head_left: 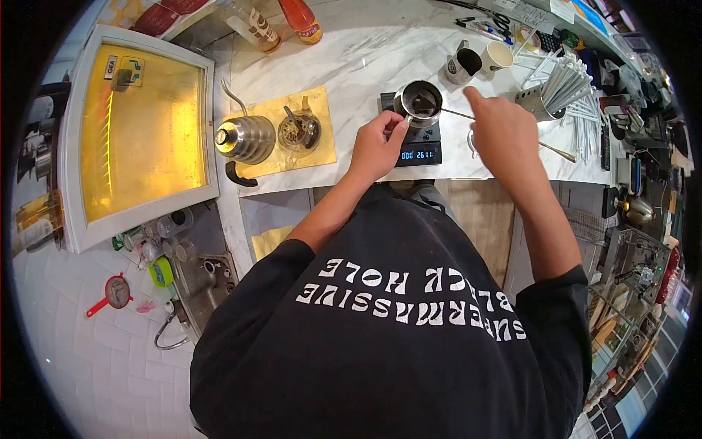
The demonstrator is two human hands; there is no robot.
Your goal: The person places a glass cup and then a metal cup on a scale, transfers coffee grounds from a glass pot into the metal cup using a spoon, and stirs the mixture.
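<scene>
A metal cup (422, 100) with dark liquid stands over a black digital scale (416, 154) with lit blue digits. My left hand (379, 145) has its thumb and fingers closed on the cup's handle, on the near left side. A long thin spoon (557, 151) reaches from the cup toward the lower right, passing under my right hand (504, 132). The fingers of my right hand are closed round the spoon's shaft, which they partly hide. Beyond this hand stand a dark-mouthed pitcher (463, 66) and a pale cup (497, 55).
On a yellow cloth (322, 110) at left are a gooseneck kettle (247, 139) and a glass pot (299, 132). A holder with straws (545, 101) stands at right. Bottles (300, 20) are at the back. A framed yellow panel (146, 135) is at far left.
</scene>
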